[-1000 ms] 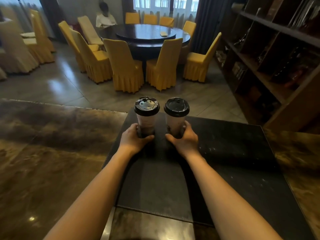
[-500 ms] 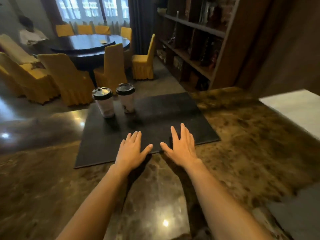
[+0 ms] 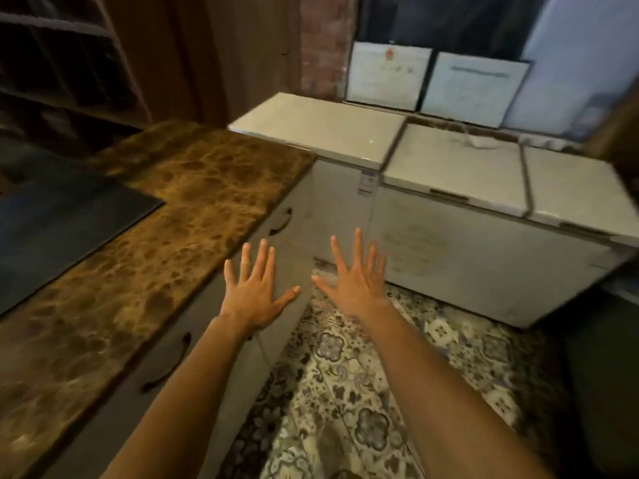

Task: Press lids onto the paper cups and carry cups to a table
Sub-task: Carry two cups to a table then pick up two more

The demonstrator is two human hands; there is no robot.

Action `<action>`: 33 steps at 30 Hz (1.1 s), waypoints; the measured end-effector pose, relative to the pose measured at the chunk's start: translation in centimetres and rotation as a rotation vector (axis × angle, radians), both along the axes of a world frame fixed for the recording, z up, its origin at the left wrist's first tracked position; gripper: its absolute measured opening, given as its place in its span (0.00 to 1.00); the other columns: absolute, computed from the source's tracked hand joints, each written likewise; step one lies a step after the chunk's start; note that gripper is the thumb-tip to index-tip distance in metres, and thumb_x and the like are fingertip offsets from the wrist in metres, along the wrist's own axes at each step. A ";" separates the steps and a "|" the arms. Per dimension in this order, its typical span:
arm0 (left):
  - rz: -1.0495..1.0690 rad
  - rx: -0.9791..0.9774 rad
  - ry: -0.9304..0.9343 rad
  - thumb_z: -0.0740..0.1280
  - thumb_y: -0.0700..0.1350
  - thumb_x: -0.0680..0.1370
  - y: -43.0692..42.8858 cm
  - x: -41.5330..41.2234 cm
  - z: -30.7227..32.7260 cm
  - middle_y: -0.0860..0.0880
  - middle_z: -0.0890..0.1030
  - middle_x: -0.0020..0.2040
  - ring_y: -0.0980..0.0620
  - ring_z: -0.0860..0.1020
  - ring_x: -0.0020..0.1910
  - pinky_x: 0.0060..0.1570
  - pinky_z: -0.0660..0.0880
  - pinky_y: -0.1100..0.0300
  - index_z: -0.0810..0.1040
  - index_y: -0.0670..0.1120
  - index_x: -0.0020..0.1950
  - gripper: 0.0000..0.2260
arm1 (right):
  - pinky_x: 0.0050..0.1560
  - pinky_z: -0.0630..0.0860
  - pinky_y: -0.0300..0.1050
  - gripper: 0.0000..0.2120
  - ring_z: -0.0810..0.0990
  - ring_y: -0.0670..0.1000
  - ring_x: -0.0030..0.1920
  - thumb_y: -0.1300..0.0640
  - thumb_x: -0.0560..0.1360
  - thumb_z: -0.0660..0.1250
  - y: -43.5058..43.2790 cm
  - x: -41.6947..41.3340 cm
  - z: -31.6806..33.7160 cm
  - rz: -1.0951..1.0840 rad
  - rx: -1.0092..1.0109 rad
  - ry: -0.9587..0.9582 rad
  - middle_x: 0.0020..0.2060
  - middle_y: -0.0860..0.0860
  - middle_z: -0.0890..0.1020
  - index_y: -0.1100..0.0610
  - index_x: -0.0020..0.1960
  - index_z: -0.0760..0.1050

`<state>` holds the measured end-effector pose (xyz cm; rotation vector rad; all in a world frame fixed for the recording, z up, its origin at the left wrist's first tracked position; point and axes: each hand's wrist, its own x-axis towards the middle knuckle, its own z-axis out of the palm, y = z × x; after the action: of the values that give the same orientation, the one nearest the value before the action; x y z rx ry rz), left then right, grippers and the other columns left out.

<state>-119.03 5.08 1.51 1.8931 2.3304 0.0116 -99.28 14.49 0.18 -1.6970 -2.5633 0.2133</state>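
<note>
Both my arms reach forward, palms down. My left hand [image 3: 256, 294] is spread flat with the fingers apart, holding nothing, in front of the grey cabinet front [image 3: 221, 326] below the counter edge. My right hand [image 3: 356, 279] is likewise spread and empty, above the patterned floor tiles [image 3: 349, 385]; it is blurred. The two thumbs point toward each other without touching. On my left runs the brown marble counter [image 3: 166, 216], with a dark mat [image 3: 58, 223] lying on it. Curved dark handles [image 3: 280, 221] sit on the cabinet front. Ahead stand pale chest freezers [image 3: 449, 209] with closed lids. Two framed documents [image 3: 432, 81] lean against the wall behind them. Dark shelving [image 3: 58, 63] fills the upper left.
</note>
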 end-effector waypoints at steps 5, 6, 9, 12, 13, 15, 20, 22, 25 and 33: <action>-0.266 -0.037 -0.045 0.31 0.79 0.67 4.2 14.8 -1.5 0.49 0.32 0.83 0.42 0.31 0.81 0.77 0.37 0.32 0.37 0.49 0.83 0.52 | 0.77 0.39 0.70 0.45 0.39 0.70 0.80 0.22 0.74 0.43 -1.2 16.6 -0.4 -0.303 -0.028 -0.031 0.82 0.58 0.35 0.44 0.83 0.36; -0.310 -0.042 -0.054 0.32 0.79 0.67 5.1 18.1 -1.7 0.50 0.31 0.82 0.42 0.30 0.81 0.77 0.37 0.32 0.37 0.49 0.83 0.52 | 0.77 0.41 0.70 0.45 0.41 0.69 0.81 0.22 0.75 0.43 -1.8 20.1 -0.5 -0.362 -0.018 -0.025 0.83 0.59 0.38 0.45 0.83 0.37; -0.473 -0.057 -0.042 0.32 0.80 0.68 7.2 28.1 -2.6 0.53 0.27 0.78 0.44 0.28 0.78 0.76 0.35 0.33 0.36 0.51 0.83 0.51 | 0.78 0.44 0.71 0.45 0.46 0.69 0.81 0.24 0.76 0.47 -4.0 30.1 -0.6 -0.546 0.007 -0.006 0.83 0.60 0.45 0.47 0.84 0.43; -0.611 -0.057 -0.050 0.32 0.80 0.68 9.1 37.7 -3.0 0.53 0.28 0.78 0.44 0.30 0.80 0.76 0.35 0.34 0.37 0.51 0.84 0.52 | 0.78 0.40 0.70 0.44 0.42 0.67 0.81 0.25 0.77 0.46 -5.8 39.9 -1.0 -0.663 -0.025 0.034 0.83 0.59 0.42 0.48 0.84 0.43; -0.656 -0.059 -0.056 0.31 0.81 0.66 9.6 41.6 -3.0 0.53 0.29 0.79 0.44 0.30 0.80 0.76 0.35 0.34 0.38 0.51 0.84 0.53 | 0.78 0.38 0.69 0.44 0.40 0.67 0.81 0.25 0.77 0.45 -6.6 43.8 -1.2 -0.708 -0.032 0.041 0.83 0.59 0.39 0.48 0.84 0.41; -0.737 -0.064 -0.069 0.32 0.82 0.66 10.4 48.4 -2.6 0.51 0.32 0.82 0.42 0.32 0.81 0.76 0.35 0.34 0.39 0.51 0.84 0.54 | 0.77 0.36 0.68 0.44 0.38 0.66 0.81 0.24 0.77 0.45 -7.9 50.8 -1.7 -0.793 -0.038 0.027 0.82 0.59 0.36 0.48 0.84 0.38; -0.918 -0.081 -0.102 0.46 0.77 0.75 11.2 65.0 -2.6 0.48 0.37 0.85 0.41 0.37 0.83 0.77 0.40 0.32 0.43 0.50 0.85 0.46 | 0.78 0.39 0.67 0.44 0.42 0.65 0.82 0.24 0.77 0.45 -12.1 67.4 -2.1 -1.043 -0.023 0.019 0.83 0.60 0.42 0.48 0.84 0.40; -0.940 -0.091 -0.148 0.42 0.79 0.71 11.3 70.1 -2.7 0.49 0.37 0.85 0.41 0.38 0.83 0.77 0.42 0.33 0.43 0.51 0.85 0.49 | 0.78 0.43 0.68 0.44 0.45 0.65 0.82 0.25 0.77 0.46 -13.5 72.2 -2.0 -1.135 -0.013 0.029 0.83 0.60 0.45 0.49 0.84 0.44; -0.975 -0.117 -0.208 0.41 0.80 0.69 11.6 77.2 -3.3 0.49 0.39 0.85 0.40 0.41 0.83 0.78 0.46 0.33 0.42 0.51 0.85 0.51 | 0.78 0.48 0.67 0.43 0.48 0.64 0.82 0.27 0.78 0.49 -15.3 77.9 -2.2 -1.270 0.006 0.091 0.83 0.59 0.47 0.50 0.84 0.47; -1.003 -0.331 -0.523 0.65 0.72 0.74 12.7 91.6 -5.8 0.47 0.50 0.85 0.41 0.47 0.84 0.80 0.53 0.40 0.48 0.47 0.85 0.50 | 0.78 0.57 0.59 0.41 0.55 0.61 0.81 0.35 0.79 0.64 -16.7 87.5 -5.0 -1.525 0.071 0.487 0.83 0.57 0.53 0.55 0.82 0.53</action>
<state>-27.47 17.80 -4.28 2.2738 0.8540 0.0118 -11.76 -2.25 -4.79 -2.5242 -0.5344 0.3276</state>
